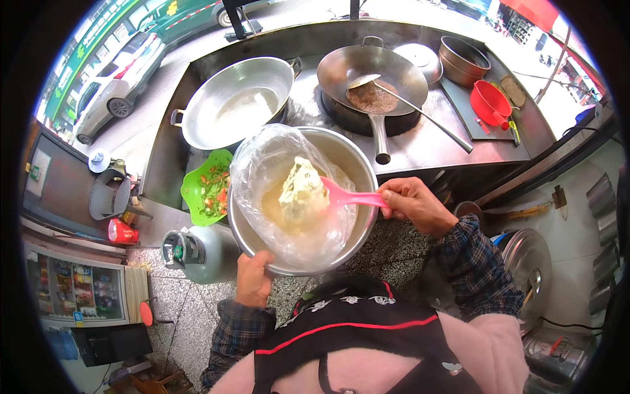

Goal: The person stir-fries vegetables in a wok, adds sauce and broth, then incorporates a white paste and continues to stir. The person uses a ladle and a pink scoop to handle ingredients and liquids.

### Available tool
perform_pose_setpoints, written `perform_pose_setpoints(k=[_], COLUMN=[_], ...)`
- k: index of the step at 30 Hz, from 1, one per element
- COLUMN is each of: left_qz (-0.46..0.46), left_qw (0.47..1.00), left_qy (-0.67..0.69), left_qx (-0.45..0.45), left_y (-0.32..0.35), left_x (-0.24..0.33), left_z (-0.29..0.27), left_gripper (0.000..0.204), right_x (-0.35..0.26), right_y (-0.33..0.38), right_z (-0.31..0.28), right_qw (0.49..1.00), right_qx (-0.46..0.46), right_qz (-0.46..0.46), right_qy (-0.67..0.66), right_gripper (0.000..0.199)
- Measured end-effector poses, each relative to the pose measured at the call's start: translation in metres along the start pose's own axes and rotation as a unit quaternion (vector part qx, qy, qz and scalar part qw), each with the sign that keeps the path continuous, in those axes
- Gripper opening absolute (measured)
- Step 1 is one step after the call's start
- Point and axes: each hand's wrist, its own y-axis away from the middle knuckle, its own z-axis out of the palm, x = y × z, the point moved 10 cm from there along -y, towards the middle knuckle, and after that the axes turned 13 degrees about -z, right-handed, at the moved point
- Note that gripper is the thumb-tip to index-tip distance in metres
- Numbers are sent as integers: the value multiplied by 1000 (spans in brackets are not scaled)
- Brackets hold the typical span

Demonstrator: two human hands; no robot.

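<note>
A large steel bowl [363, 154] is held up in front of me, lined with a clear plastic bag [252, 154]. My left hand [253, 279] grips the bowl's near-left rim. In my right hand [417, 203] is the handle of a pink plastic scoop [354, 196], its head inside the bag. A heap of pale, whitish paste [304, 190] rises on the scoop and hides most of its head. More pale yellowish stuff lies around it in the bag.
A wide aluminium pan [203, 108] and a wok [331, 69] with brown minced food and a ladle [426, 115] stand on the steel stove. Left of the bowl is a green basin [191, 190] of chopped vegetables, above a gas cylinder [213, 256]. A red strainer [489, 102] lies at right.
</note>
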Motion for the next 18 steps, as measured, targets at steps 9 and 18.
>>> perform_pose_setpoints(k=[9,18], left_qz=[1,32], left_qw=[999,994], left_qy=[35,85], left_qx=[1,66], left_y=[-29,-28], left_x=[16,14], left_z=[21,25], left_gripper=[42,44], right_x=[-35,36], right_y=[-49,-130], right_z=[-118,-246], right_qw=[989,968], right_qx=[116,247], right_qz=[-84,-2], right_qy=[20,51], right_gripper=[19,14])
